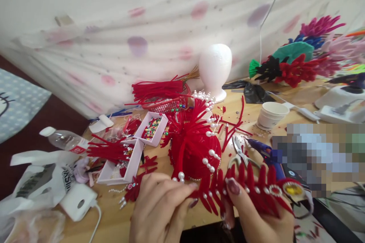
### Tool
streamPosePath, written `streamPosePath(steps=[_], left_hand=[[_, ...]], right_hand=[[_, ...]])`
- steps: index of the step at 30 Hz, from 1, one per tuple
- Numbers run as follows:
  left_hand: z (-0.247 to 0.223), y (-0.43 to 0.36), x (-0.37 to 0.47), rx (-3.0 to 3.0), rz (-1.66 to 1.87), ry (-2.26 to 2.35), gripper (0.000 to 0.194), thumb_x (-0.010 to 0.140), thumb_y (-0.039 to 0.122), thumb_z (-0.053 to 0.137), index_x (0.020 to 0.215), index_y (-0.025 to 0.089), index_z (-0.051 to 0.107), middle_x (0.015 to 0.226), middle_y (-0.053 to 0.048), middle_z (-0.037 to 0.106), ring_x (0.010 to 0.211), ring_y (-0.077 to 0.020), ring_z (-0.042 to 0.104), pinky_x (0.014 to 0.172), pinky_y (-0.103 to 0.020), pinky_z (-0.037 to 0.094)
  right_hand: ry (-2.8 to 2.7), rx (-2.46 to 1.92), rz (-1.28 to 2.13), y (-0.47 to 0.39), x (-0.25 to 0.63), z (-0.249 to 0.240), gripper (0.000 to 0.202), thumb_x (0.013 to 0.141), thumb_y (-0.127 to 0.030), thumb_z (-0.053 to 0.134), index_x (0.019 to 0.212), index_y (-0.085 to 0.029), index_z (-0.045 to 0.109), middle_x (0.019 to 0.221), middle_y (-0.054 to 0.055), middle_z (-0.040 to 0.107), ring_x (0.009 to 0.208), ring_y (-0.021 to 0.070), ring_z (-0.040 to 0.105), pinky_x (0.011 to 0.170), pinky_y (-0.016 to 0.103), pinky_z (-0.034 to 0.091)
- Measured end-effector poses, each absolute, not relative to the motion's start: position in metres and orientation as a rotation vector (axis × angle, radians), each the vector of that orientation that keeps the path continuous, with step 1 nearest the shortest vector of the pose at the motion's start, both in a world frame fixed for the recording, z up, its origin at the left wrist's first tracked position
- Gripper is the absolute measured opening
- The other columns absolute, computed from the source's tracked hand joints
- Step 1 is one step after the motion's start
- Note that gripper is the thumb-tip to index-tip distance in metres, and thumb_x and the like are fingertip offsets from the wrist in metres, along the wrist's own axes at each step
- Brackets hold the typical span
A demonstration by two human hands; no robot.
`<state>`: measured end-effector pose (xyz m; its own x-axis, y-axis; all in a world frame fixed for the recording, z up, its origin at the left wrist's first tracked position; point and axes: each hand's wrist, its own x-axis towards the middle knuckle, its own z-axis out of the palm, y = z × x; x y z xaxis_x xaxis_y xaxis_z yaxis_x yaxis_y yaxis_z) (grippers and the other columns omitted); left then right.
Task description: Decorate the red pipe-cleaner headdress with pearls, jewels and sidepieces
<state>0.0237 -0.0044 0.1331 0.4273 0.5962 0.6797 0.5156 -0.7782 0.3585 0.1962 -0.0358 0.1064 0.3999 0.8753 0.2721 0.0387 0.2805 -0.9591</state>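
Both hands hold one red chenille spray [259, 186], a long strip with leaf-like side pieces, white pearls down its middle and a yellow gem at the right end. My left hand [159, 207] pinches its left tip between thumb and fingers. Further right, the thumb of my right hand [253, 216] presses on the pearl row with the fingers curled beneath. Just beyond them stands a round red headpiece [196, 152], topped with a fan of red stems tipped with pearls. Scissors [239, 152] and a blue glue gun [266, 152] lie behind my right hand.
A white foam head [216, 70] stands behind a red basket [165, 103]. White boxes of beads [152, 127], a plastic bottle [67, 139] and a white adapter [78, 201] are at left. To the right are a paper cup [272, 115], chenille flowers [296, 70] and a power strip [336, 115].
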Motion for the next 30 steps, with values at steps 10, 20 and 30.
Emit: streamPosePath(steps=[10, 20, 30], left_hand=[[0.137, -0.007, 0.036, 2.326, 1.287, 1.089, 0.026, 0.084, 0.005, 0.064, 0.103, 0.022, 0.068, 0.086, 0.002, 0.072, 0.081, -0.0124, 0.063, 0.075, -0.024, 0.052], [0.15, -0.007, 0.027, 1.732, 0.754, 1.228, 0.045, 0.098, 0.044, 0.045, 0.067, 0.022, 0.069, 0.07, 0.0, 0.064, 0.074, -0.0151, 0.06, 0.075, -0.025, 0.046], [0.151, -0.011, 0.022, 1.758, 0.51, 1.124, 0.04, 0.095, 0.051, 0.045, 0.072, 0.021, 0.059, 0.077, 0.0, 0.06, 0.076, -0.0153, 0.055, 0.073, -0.026, 0.042]], right_hand=[[-0.841, -0.94, 0.997, -0.02, 0.198, 0.101, 0.043, 0.086, -0.039, 0.07, 0.051, -0.018, 0.058, 0.042, 0.0, 0.056, 0.035, 0.0122, 0.054, 0.038, 0.021, 0.049], [-0.957, -0.92, 1.147, -0.026, 0.203, 0.1, 0.036, 0.083, -0.041, 0.073, 0.06, -0.018, 0.059, 0.046, -0.001, 0.055, 0.041, 0.0115, 0.054, 0.041, 0.021, 0.048], [-0.74, -1.006, 1.219, -0.041, 0.197, 0.108, 0.039, 0.068, -0.049, 0.083, 0.062, -0.016, 0.061, 0.055, -0.002, 0.057, 0.047, 0.0075, 0.048, 0.043, 0.017, 0.045]])
